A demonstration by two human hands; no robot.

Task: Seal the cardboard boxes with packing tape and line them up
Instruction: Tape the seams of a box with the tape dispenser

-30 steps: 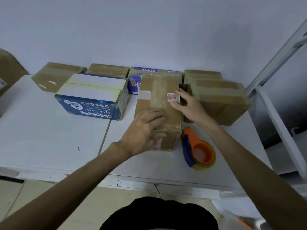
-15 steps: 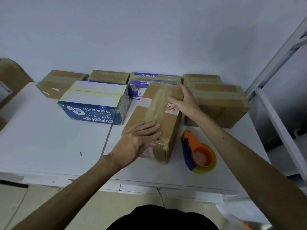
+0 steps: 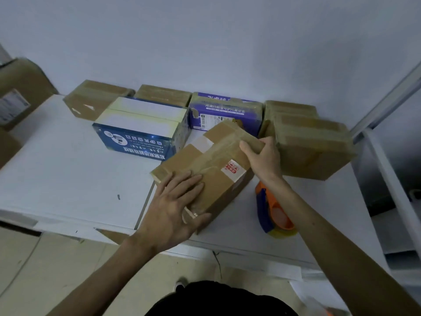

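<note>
Lying skewed on the white table, the taped brown cardboard box now has its far end swung right toward the brown box, unlike half a second ago. Pressed flat and open on its near end, left hand; right hand curled around the far right corner. Near right, partly behind the right forearm, orange-and-blue tape dispenser; far left, blue printed box.

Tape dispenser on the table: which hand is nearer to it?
Right. The right hand grips the brown box's far end, above the tape dispenser; the left hand presses the near end, across the box.
</note>
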